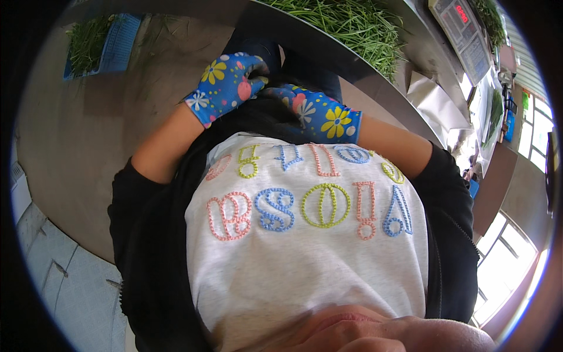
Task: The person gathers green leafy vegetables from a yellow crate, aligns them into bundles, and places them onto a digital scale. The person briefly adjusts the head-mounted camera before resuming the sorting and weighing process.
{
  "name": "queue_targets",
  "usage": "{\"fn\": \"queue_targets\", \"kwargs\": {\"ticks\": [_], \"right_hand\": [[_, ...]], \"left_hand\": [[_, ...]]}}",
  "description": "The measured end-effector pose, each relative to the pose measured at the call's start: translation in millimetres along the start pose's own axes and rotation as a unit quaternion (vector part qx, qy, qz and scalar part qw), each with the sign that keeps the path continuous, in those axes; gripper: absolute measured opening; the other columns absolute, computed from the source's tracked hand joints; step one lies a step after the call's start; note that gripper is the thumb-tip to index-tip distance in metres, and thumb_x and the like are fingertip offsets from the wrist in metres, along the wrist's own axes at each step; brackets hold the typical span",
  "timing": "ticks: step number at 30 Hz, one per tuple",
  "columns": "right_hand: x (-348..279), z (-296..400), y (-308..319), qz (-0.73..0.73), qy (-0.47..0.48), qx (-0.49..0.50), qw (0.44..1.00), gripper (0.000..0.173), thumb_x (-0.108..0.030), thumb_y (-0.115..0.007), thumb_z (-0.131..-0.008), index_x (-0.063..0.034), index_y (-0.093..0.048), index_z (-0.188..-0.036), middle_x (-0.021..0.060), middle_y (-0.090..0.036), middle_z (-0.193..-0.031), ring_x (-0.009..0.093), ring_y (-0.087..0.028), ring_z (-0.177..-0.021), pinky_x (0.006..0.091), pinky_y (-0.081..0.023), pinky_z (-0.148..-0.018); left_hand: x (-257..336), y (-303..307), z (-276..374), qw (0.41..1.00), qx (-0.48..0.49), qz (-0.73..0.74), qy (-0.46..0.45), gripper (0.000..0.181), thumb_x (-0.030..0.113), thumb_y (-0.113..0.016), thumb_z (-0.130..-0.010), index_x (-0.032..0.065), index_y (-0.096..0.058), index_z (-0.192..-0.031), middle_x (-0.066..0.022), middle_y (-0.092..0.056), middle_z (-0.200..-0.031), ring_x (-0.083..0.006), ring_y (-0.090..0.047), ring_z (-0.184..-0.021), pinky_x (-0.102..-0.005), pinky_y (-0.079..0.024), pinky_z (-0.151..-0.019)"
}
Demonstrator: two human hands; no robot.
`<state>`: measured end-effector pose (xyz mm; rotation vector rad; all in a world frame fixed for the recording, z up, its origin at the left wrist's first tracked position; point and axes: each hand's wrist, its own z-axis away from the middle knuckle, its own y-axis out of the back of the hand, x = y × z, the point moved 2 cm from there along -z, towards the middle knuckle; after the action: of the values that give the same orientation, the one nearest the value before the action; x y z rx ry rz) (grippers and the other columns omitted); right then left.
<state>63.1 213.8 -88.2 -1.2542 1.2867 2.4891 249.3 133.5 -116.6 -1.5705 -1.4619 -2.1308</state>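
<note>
Both hands meet low at the front of my body, in blue gloves printed with flowers and dots. My left hand (233, 83) has its fingers and thumb curled together at the front edge of a black jacket (272, 115). My right hand (319, 110) is bent inward against the same dark cloth, its fingertips close to the left ones. The cloth and shadow partly hide the fingertips of both. Under the open jacket is a pale grey shirt (308, 264) with stitched letters.
Beyond my hands, long thin green leaves (347, 31) lie on a metal-edged table (374, 77). A digital scale (462, 39) and a white sheet (435, 103) are at the right. On the brown floor (74, 145) at the left stands a blue plastic basket (121, 42) of greens.
</note>
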Motion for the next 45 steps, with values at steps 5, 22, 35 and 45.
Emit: {"fn": "queue_targets", "kwargs": {"ticks": [5, 22, 35, 45], "right_hand": [[-6, 0, 20, 0.021, -0.148, -0.103, 0.983, 0.070, -0.040, -0.065, -0.087, -0.0025, -0.040, -0.140, 0.0245, -0.059, -0.121, 0.036, -0.058, -0.111, 0.0385, -0.048, -0.095], [-31, -13, 41, 0.191, -0.068, -0.048, 0.978, 0.040, -0.026, -0.064, -0.087, -0.0063, -0.061, -0.122, 0.0132, -0.060, -0.115, 0.030, -0.059, -0.105, 0.0340, -0.049, -0.089], [-55, -108, 20, 0.056, 0.057, -0.162, 0.984, 0.037, -0.037, -0.068, -0.080, -0.0074, -0.071, -0.102, 0.0134, -0.070, -0.087, 0.029, -0.067, -0.080, 0.0358, -0.053, -0.073], [-76, -104, -15, 0.172, 0.012, -0.149, 0.974, 0.024, -0.023, -0.060, -0.085, -0.0129, -0.074, -0.101, 0.0076, -0.071, -0.101, 0.026, -0.068, -0.095, 0.0362, -0.056, -0.074]], "left_hand": [[-24, 2, 57, 0.988, -0.043, 0.096, 0.115, 0.031, 0.016, -0.068, -0.085, 0.0023, -0.064, -0.113, -0.0152, -0.067, -0.104, -0.0239, -0.064, -0.098, -0.0303, -0.050, -0.084], [-30, 11, 95, 0.953, -0.215, 0.077, 0.196, 0.039, 0.020, -0.067, -0.084, 0.0016, -0.061, -0.117, -0.0191, -0.063, -0.112, -0.0310, -0.062, -0.102, -0.0351, -0.049, -0.087], [-66, 16, 114, 0.916, -0.220, 0.292, 0.163, 0.033, 0.027, -0.055, -0.092, 0.0075, -0.062, -0.118, -0.0076, -0.066, -0.102, -0.0150, -0.059, -0.091, -0.0329, -0.048, -0.084], [-42, 30, 126, 0.891, -0.124, 0.353, 0.258, 0.033, 0.017, -0.066, -0.085, -0.0006, -0.062, -0.113, -0.0094, -0.066, -0.105, -0.0170, -0.061, -0.093, -0.0308, -0.049, -0.085]]}}
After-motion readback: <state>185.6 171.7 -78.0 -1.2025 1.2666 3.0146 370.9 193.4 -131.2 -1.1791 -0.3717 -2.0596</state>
